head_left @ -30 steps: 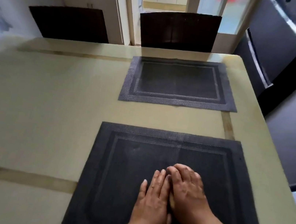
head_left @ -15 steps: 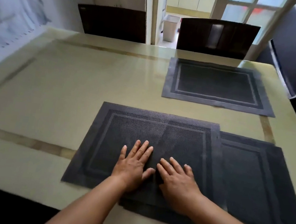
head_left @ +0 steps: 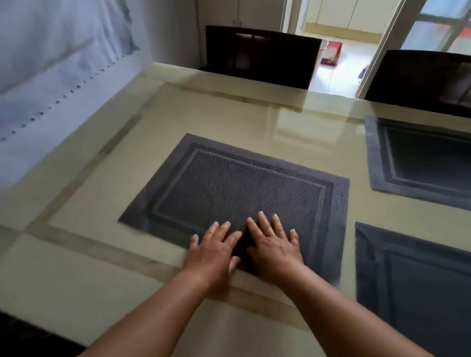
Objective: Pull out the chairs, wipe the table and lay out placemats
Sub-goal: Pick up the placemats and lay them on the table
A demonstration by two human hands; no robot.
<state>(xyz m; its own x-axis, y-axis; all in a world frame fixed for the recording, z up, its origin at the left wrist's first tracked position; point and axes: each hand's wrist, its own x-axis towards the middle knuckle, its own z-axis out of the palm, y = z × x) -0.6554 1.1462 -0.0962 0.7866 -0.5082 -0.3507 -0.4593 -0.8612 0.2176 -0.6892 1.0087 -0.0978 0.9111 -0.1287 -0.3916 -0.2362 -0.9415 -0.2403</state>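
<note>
Two flat hands [head_left: 243, 248] on placemat [head_left: 235, 190], beige table [head_left: 66, 281]

To your left hangs a pale blue curtain [head_left: 42, 51], creased, with a dotted line of stitching near its lower edge. Ahead of you, in the far corner, stands a cream cabinet [head_left: 239, 4] with two doors and blurred things on top that you cannot make out. Right of it a doorway [head_left: 342, 26] opens onto a bright room with a light floor and pale cupboards; something red [head_left: 332, 50] lies there on the floor. Further right you see a white-framed window [head_left: 464, 26] with frosted panes letting daylight in.
</note>
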